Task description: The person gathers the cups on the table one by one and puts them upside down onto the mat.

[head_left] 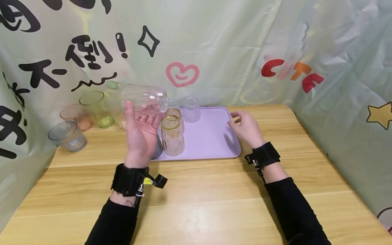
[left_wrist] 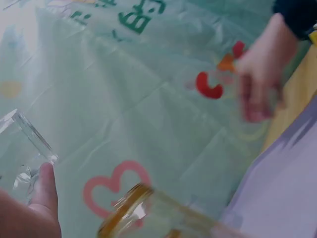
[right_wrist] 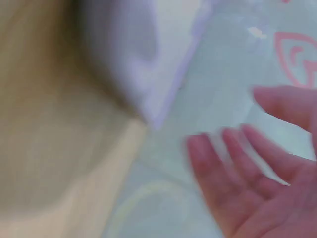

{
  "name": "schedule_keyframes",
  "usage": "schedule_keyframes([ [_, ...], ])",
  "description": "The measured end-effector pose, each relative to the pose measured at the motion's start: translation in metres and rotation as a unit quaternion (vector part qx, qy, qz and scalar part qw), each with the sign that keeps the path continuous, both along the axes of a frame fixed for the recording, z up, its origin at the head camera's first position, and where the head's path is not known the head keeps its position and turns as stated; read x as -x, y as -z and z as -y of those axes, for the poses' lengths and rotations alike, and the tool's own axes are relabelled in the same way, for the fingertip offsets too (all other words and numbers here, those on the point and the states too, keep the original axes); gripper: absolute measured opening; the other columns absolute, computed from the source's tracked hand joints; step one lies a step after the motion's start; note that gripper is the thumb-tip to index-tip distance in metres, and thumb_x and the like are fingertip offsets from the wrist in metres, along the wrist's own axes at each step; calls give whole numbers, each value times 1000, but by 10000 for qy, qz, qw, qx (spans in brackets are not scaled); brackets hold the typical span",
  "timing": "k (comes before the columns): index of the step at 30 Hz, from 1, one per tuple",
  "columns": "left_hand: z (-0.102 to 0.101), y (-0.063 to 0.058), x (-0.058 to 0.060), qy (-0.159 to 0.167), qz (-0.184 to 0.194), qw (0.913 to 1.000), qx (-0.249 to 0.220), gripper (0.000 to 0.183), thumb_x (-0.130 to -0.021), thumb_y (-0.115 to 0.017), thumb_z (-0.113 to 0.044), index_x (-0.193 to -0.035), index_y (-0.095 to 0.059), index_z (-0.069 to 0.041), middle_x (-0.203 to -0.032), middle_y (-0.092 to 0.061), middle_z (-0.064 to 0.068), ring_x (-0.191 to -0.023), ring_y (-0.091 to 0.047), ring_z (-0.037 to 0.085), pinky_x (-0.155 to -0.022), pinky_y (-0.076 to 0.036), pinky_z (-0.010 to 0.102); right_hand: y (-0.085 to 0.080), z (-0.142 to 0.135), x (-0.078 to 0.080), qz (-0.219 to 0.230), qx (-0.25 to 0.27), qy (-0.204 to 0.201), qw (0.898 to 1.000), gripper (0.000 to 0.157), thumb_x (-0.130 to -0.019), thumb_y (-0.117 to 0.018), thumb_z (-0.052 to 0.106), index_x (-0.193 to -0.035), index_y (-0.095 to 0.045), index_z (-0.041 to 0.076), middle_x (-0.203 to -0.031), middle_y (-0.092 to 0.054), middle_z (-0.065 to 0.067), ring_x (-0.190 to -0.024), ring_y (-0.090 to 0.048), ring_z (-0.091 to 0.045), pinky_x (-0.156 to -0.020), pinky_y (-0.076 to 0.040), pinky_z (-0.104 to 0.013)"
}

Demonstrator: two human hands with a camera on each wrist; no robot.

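My left hand [head_left: 141, 136] holds a clear glass [head_left: 144, 98] tipped on its side above the left end of a lilac tray [head_left: 211, 136]. In the left wrist view, the thumb presses against the clear glass [left_wrist: 27, 144]. A pale green knob-like piece [head_left: 112, 84] shows at its left; I cannot tell whether it belongs to it. On the tray stand two gold-trimmed glasses [head_left: 173, 136], two clear glasses [head_left: 192, 109] and a dark bluish glass [head_left: 157, 149] partly hidden by the hand. My right hand [head_left: 246, 127], empty and with loosely bent fingers, hovers by the tray's right edge.
Left of the tray, on the wooden table [head_left: 196, 197], stand a grey-blue glass [head_left: 68, 136], a pink glass [head_left: 78, 117] and a green glass [head_left: 97, 109]. Another faintly tinted glass [head_left: 117, 112] is half hidden behind my left hand. A printed cloth [head_left: 220, 51] hangs behind.
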State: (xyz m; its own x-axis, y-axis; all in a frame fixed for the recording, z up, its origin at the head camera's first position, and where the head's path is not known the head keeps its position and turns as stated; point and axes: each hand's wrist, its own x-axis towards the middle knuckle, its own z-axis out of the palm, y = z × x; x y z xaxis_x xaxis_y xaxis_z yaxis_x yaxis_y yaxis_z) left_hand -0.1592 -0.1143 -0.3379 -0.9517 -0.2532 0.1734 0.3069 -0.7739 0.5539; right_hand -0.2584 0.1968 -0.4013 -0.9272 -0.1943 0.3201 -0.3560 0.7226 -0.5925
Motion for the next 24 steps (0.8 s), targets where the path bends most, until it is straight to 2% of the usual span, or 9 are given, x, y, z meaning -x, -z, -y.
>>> schedule_keyframes([
  [2, -8, 2, 0, 142, -106, 9997, 146, 70, -79, -61, -54, -120, -37, -3, -119, -46, 15, -115, -43, 29, -97, -39, 34, -9, 10, -6, -662, 531, -162, 9963, 34, -82, -64, 21, -113, -58, 9, -109, -58, -8, -88, -57, -19, -69, -52, -35],
  [3, -11, 2, 0, 184, -174, 9994, 249, 69, -79, -61, -54, -123, -38, -6, -118, -47, 14, -114, -44, 29, -97, -39, 34, -13, 16, -9, -1008, 796, -308, 9912, 32, -82, -65, 20, -112, -58, 10, -108, -58, -6, -89, -57, -18, -68, -53, -33],
  [5, -17, 4, -1, 295, -331, 9978, 484, 67, -80, -61, -53, -123, -40, -7, -117, -49, 13, -112, -46, 29, -96, -39, 35, -24, 29, -20, -1605, 1327, -719, 9754, 33, -81, -65, 15, -112, -58, 9, -107, -57, -7, -89, -57, -17, -67, -54, -33],
  [8, -26, 7, -1, 572, -624, 9942, 664, 60, -80, -61, -49, -121, -44, -9, -117, -51, 12, -111, -47, 31, -95, -40, 36, -45, 51, -43, -2249, 1886, -1428, 9452, 40, -77, -66, 4, -115, -54, 2, -110, -56, -14, -92, -57, -20, -66, -54, -40],
  [10, -31, 9, -1, 845, -792, 9904, 752, 60, -82, -60, -48, -122, -44, -7, -121, -50, 14, -112, -46, 33, -94, -40, 37, -57, 64, -59, -2484, 2073, -1835, 9283, 48, -74, -68, 0, -118, -50, -4, -113, -53, -20, -94, -56, -22, -68, -54, -44],
  [12, -38, 12, -2, 1078, -944, 9861, 836, 63, -83, -59, -47, -130, -39, -10, -128, -46, 16, -115, -43, 35, -94, -40, 37, -65, 72, -71, -2649, 2161, -2142, 9150, 57, -70, -70, -2, -121, -46, -8, -117, -50, -24, -98, -54, -25, -70, -53, -47],
  [16, -53, 16, -5, 1504, -1077, 9774, 1022, 62, -86, -55, -46, -133, -35, -11, -132, -42, 18, -116, -41, 37, -95, -39, 38, -73, 81, -84, -2896, 2251, -2537, 8950, 73, -62, -77, -1, -124, -41, -12, -123, -44, -27, -106, -49, -31, -77, -51, -48],
  [21, -64, 22, -9, 1888, -966, 9671, 1409, 54, -86, -52, -50, -119, -46, -8, -119, -52, 13, -107, -49, 31, -87, -46, 30, -75, 88, -92, -3268, 2253, -2666, 8783, 76, -54, -80, -3, -119, -42, -15, -121, -44, -31, -112, -43, -34, -82, -50, -42],
  [24, -65, 23, -10, 2128, -927, 9603, 1548, 61, -86, -51, -52, -128, -40, -10, -125, -48, 15, -108, -48, 31, -83, -48, 27, -75, 90, -94, -3474, 2197, -2648, 8723, 73, -53, -81, -3, -115, -44, -15, -118, -45, -32, -109, -44, -34, -79, -51, -41],
])
